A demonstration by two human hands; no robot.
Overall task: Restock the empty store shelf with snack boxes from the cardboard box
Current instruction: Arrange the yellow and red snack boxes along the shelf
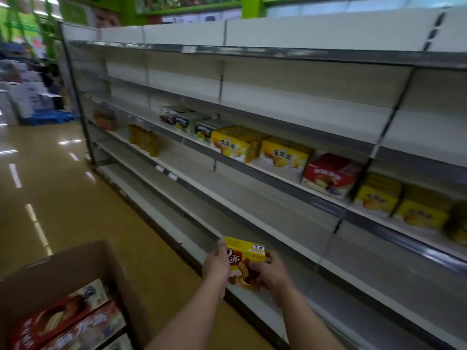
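I hold a yellow snack box (244,258) with a chocolate pie picture in both hands, in front of the lower shelves. My left hand (216,265) grips its left side and my right hand (269,270) grips its right side. The open cardboard box (75,269) stands at the bottom left with red snack boxes (63,322) inside. On the middle shelf (273,178) stand dark boxes (177,118), yellow boxes (260,147), a red box (328,173) and more yellow boxes (401,205) in a row.
The long white shelf unit runs from far left to near right; its upper and lower shelves (227,205) are bare. Yellow bottles (142,138) and a red pack (104,120) sit further left. A glossy tan aisle floor (50,173) lies left, with stacked goods (27,97) beyond.
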